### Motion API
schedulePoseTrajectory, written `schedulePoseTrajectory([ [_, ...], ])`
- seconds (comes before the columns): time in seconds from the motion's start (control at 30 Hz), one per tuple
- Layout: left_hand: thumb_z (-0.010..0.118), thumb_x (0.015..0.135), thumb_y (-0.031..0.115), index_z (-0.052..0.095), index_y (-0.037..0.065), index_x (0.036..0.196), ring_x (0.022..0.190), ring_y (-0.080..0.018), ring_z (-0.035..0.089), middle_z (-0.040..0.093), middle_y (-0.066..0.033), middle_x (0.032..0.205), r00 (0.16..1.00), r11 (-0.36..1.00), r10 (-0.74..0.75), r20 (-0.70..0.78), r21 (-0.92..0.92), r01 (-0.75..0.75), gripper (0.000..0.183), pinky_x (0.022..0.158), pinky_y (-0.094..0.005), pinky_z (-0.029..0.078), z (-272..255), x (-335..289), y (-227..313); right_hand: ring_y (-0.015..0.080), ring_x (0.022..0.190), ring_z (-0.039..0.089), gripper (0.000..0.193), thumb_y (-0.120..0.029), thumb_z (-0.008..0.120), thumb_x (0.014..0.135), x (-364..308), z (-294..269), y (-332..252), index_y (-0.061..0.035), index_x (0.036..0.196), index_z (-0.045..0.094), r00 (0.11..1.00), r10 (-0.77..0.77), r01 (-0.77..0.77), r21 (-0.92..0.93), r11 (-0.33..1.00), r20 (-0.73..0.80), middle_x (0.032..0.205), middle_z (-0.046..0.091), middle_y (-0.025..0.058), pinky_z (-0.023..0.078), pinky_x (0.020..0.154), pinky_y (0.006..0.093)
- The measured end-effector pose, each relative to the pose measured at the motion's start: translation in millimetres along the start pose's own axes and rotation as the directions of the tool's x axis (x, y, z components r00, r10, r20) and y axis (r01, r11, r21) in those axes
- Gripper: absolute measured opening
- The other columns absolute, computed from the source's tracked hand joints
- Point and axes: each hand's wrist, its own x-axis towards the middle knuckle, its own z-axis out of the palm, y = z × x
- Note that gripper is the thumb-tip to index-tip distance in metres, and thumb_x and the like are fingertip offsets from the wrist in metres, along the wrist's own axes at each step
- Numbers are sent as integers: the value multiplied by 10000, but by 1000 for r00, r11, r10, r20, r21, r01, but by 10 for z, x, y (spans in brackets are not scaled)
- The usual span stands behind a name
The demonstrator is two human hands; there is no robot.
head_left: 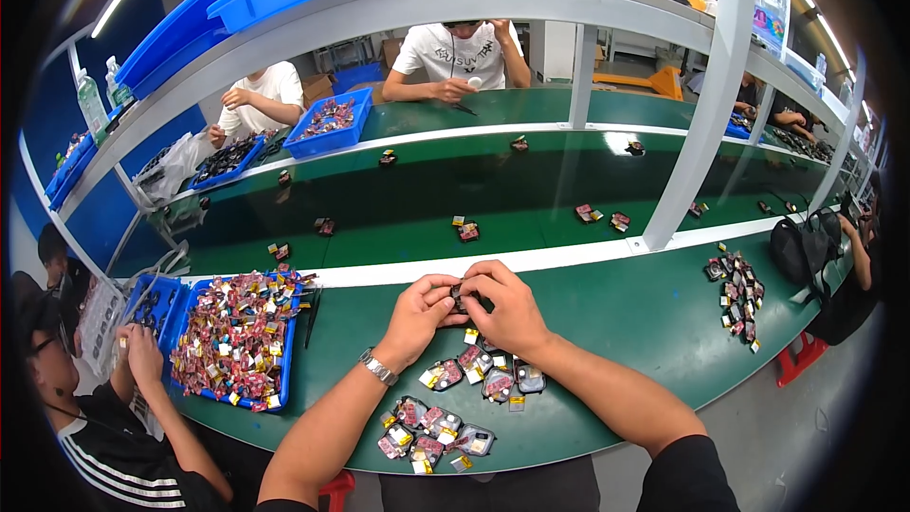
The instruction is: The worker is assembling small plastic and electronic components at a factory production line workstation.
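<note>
Over the green bench, my left hand (417,318) and my right hand (510,311) meet with fingers closed around a small dark plastic casing (458,300). My fingers cover most of it, so its inside cannot be made out. Just below my hands lies a group of open casings (498,384) fitted with pink circuit boards and small silver-and-yellow battery pouches. A second group of similar casings (428,429) sits nearer the bench edge. Left of my left arm, a pair of dark tweezers (312,320) rests beside a blue tray (288,360) heaped with pink boards and pouches.
Beyond a white ledge (398,271), a green belt (398,194) carries scattered casings. A grey post (697,114) rises at right from the ledge. More casings (737,296) and a black bag (801,251) lie to the right. Co-workers sit at left, right and opposite.
</note>
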Motion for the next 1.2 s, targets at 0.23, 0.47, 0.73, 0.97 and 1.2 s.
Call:
schedulePoseTrajectory([
  [0.23, 487, 959, -31, 477, -27, 1226, 1007, -172, 647, 620, -135, 1152, 1000, 1000, -10, -1, -6, 10, 267, 867, -283, 574, -1, 7, -11, 232, 822, 626, 142, -1, 704, 759, -9, -7, -5, -32, 893, 667, 998, 58, -59, -34, 998, -31, 990, 600, 97, 538, 709, 307],
  [0.47, 499, 956, -27, 486, -25, 1219, 997, -165, 650, 631, -117, 1122, 1000, 1000, -12, -7, 7, 12, 263, 845, -273, 575, 8, 5, 0, 224, 886, 586, 194, -76, 680, 774, -27, -50, -16, -38, 962, 653, 976, -185, 211, -303, 929, 113, 979, 585, 52, 534, 707, 352],
  [0.73, 518, 958, 5, 494, -22, 1202, 971, -160, 654, 633, -113, 1097, 999, 1000, 7, -35, -6, -7, 247, 813, -270, 580, 14, 15, -25, 235, 892, 584, 190, -61, 666, 785, -39, 18, -20, -33, 972, 651, 982, -176, 191, -303, 934, 75, 984, 587, 57, 534, 722, 367],
  [0.97, 540, 955, 35, 537, -26, 1137, 836, -114, 642, 653, -94, 1010, 986, 994, 67, -150, 96, -53, 192, 695, -236, 576, 80, 31, -73, 206, 770, 661, 161, -26, 689, 810, 1, 24, 49, -15, 969, 662, 992, 121, -123, 57, 991, 42, 968, 637, 100, 558, 676, 302],
  [1.2, 522, 960, 34, 530, -25, 1157, 835, -107, 629, 645, -96, 1023, 984, 946, 118, -136, 316, -70, 206, 687, -235, 570, 36, 30, -159, 112, 722, 656, 178, -44, 723, 804, 46, 49, 9, 22, 960, 666, 882, 442, -469, 205, 859, 164, 866, 699, 85, 542, 661, 245],
])
